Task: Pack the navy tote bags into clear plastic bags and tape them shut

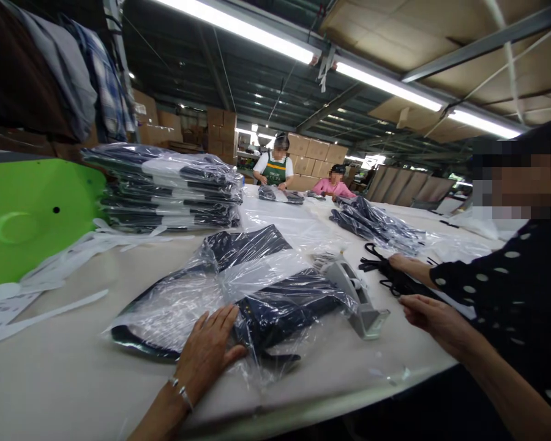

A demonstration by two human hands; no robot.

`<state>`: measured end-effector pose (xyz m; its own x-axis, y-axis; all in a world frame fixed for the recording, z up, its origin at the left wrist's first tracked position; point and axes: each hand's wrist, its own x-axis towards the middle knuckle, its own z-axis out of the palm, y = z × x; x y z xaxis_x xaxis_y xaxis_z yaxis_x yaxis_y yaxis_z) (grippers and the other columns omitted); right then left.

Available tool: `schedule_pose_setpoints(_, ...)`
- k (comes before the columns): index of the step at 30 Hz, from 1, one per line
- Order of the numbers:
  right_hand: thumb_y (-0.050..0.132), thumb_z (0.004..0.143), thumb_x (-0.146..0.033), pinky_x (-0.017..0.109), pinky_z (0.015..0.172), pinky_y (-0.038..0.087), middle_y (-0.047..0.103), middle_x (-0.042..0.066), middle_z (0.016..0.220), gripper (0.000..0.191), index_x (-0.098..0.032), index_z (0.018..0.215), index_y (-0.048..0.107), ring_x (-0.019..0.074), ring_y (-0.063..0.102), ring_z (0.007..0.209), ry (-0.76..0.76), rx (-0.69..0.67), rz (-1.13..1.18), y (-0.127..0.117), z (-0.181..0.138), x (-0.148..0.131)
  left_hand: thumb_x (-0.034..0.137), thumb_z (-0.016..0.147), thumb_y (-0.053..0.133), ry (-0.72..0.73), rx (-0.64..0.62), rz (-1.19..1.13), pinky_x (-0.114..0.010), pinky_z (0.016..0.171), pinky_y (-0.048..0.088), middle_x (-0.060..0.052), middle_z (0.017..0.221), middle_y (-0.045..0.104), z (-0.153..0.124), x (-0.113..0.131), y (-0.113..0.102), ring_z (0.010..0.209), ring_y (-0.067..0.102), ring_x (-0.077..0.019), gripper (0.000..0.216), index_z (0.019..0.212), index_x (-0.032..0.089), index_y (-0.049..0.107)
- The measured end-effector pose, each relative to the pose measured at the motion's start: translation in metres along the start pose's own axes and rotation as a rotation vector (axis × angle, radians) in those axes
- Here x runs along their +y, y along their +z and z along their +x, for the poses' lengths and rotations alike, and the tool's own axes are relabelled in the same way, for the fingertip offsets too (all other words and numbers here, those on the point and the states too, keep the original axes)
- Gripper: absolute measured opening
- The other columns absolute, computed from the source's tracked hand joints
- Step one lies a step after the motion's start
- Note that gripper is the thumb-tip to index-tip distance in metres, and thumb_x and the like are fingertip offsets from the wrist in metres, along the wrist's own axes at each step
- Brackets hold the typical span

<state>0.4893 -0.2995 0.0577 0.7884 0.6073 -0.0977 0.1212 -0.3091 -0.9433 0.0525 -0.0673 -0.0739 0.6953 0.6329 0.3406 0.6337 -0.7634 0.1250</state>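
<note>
My left hand (207, 350) lies flat, fingers spread, on a clear plastic bag (190, 300) holding a dark folded garment (284, 306) on the white table (73, 367). A bracelet sits on that wrist. The hand presses the near edge of the bag and holds nothing. A second bagged dark garment (243, 245) lies just behind the first. My right hand is out of view.
A co-worker in a dark dotted sleeve (500, 288) stands right, hands (429, 318) near black hangers (386, 272) and a grey tape dispenser (356, 297). Stacked bagged garments (165, 190) and a green panel (27, 214) sit left. Two people work at the far end.
</note>
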Motion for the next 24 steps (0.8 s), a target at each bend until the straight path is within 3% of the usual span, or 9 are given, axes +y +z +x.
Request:
schedule_pose_setpoints(8, 0.092, 0.053, -0.049, 0.027, 0.059, 0.049, 0.064, 0.005, 0.071, 0.047, -0.014, 0.076, 0.071, 0.0125, 0.053, 0.061, 0.107, -0.130, 0.013, -0.001, -0.024, 0.013, 0.040, 0.086, 0.066, 0.051, 0.050, 0.005, -0.051, 0.109, 0.042, -0.011, 0.146, 0.054, 0.000, -0.004, 0.002, 0.130, 0.055, -0.0303, 0.061, 0.140, 0.018, 0.050)
schedule_pose_setpoints(14, 0.085, 0.067, -0.051, 0.025, 0.065, 0.045, 0.063, 0.003, 0.073, 0.042, -0.013, 0.081, 0.072, 0.0114, 0.052, 0.067, 0.042, -0.361, -0.057, 0.013, -0.039, -0.018, 0.042, 0.087, 0.067, 0.054, 0.062, -0.007, -0.052, 0.109, 0.040, -0.012, 0.145, 0.055, 0.000, -0.004, 0.005, 0.131, 0.054, -0.0309, 0.061, 0.140, 0.018, 0.050)
schedule_pose_setpoints(18, 0.081, 0.074, -0.048, 0.025, 0.066, 0.042, 0.061, 0.002, 0.072, 0.037, -0.013, 0.080, 0.070, 0.0116, 0.052, 0.067, -0.034, -0.573, -0.116, 0.050, -0.054, -0.056, 0.042, 0.087, 0.068, 0.036, 0.048, -0.028, -0.053, 0.111, 0.038, -0.013, 0.147, 0.053, 0.000, -0.002, 0.004, 0.132, 0.052, -0.0303, 0.063, 0.141, 0.017, 0.048)
schedule_pose_setpoints(24, 0.074, 0.081, -0.047, 0.025, 0.066, 0.042, 0.064, 0.002, 0.072, 0.034, -0.014, 0.086, 0.071, 0.0118, 0.054, 0.066, -0.141, -1.013, -0.255, 0.143, -0.066, -0.101, 0.048, 0.085, 0.069, -0.032, 0.001, -0.114, -0.053, 0.115, 0.033, -0.013, 0.149, 0.050, -0.001, 0.003, -0.003, 0.136, 0.048, -0.0298, 0.068, 0.142, 0.019, 0.047)
